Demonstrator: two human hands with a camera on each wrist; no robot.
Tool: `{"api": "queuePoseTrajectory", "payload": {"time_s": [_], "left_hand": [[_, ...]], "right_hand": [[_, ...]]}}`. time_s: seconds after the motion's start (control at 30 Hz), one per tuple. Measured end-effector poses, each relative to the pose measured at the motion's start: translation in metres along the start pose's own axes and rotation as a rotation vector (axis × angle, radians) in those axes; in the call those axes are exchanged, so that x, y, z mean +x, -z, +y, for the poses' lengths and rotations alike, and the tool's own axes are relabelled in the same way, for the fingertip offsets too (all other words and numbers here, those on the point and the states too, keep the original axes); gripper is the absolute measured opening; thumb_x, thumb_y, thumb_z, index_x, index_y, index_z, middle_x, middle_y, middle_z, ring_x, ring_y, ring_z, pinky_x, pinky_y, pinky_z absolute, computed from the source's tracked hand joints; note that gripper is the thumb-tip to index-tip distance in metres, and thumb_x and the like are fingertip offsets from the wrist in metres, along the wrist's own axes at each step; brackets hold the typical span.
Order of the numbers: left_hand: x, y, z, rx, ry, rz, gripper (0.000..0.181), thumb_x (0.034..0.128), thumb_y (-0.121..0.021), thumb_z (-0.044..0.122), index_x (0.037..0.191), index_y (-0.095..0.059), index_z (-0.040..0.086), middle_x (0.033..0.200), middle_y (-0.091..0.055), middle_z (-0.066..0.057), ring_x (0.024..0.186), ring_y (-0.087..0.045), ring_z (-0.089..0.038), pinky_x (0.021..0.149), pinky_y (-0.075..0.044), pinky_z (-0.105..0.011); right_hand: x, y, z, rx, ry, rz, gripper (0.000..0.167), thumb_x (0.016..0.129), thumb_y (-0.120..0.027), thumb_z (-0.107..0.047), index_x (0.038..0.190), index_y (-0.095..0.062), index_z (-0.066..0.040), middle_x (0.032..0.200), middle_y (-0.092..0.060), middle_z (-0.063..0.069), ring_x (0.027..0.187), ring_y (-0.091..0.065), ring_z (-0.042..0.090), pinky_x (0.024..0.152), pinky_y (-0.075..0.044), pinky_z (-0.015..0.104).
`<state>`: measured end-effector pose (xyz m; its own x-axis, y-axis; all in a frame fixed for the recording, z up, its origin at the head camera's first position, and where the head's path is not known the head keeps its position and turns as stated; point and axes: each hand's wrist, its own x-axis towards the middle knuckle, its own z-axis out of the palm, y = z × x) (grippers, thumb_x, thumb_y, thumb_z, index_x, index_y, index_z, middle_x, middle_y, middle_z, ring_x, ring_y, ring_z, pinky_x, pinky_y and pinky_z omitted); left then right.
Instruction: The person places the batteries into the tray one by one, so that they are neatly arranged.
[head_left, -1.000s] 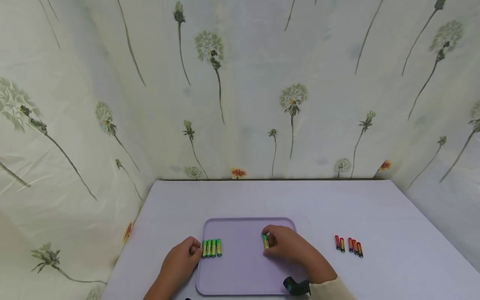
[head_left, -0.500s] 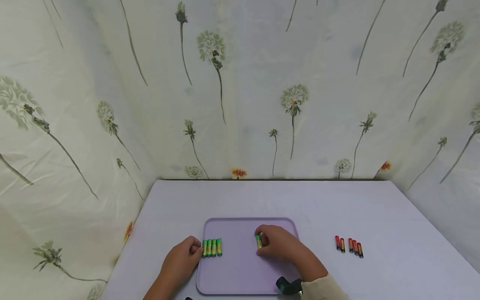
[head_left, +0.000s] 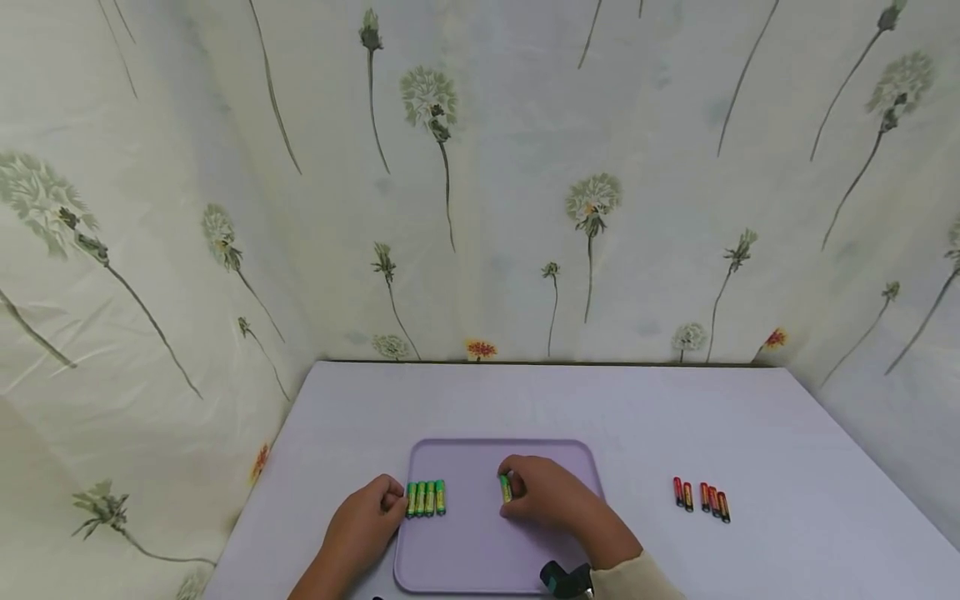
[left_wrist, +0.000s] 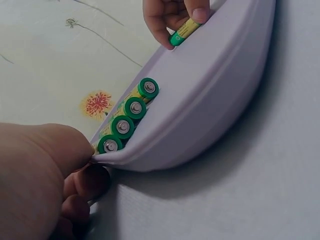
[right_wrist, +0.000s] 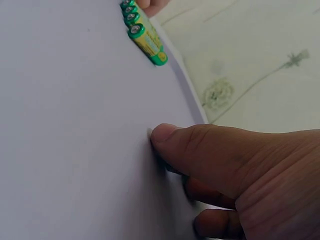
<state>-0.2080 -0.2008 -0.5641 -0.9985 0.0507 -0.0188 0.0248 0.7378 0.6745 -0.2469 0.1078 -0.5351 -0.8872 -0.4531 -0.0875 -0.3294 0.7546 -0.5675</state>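
Several green-and-yellow batteries [head_left: 430, 498] lie side by side in a row at the left side of the purple tray [head_left: 480, 567]; their ends [left_wrist: 123, 127] face the left wrist camera. My left hand [head_left: 363, 523] pinches the tray's left rim beside the row, thumb above and fingers below. Over the middle of the tray, my right hand [head_left: 558, 504] holds one more green battery [head_left: 506, 488] between thumb and fingers. In the right wrist view the thumb of my right hand [right_wrist: 215, 170] hides most of that battery.
Right of the tray, several red-and-black batteries [head_left: 706, 498] lie on the white table [head_left: 750, 433] in two small groups. A black device [head_left: 564, 578] is at my right wrist. A floral curtain [head_left: 495, 208] hangs behind the table.
My right hand has moved left over the tray with the green battery, closer to the row. My left hand has stayed at the rim.
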Motion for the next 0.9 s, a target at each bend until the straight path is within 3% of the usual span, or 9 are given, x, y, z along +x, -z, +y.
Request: {"api": "queuePoseTrajectory", "payload": {"time_s": [0.9], "left_hand": [[-0.001,0.000,-0.002,0.016,-0.017,0.011,0.008,0.0978,-0.070,0.028,0.101,-0.067,0.021,0.082,-0.065,0.015,0.075,-0.056,-0.006,0.071,-0.044,-0.033]], "right_hand": [[0.026,-0.028,-0.034,-0.026,0.017,-0.069,0.050,0.082,-0.089,-0.029,0.125,-0.068,-0.014,0.076,-0.058,-0.010,0.068,-0.052,0.005,0.067,-0.044,0.028]]}}
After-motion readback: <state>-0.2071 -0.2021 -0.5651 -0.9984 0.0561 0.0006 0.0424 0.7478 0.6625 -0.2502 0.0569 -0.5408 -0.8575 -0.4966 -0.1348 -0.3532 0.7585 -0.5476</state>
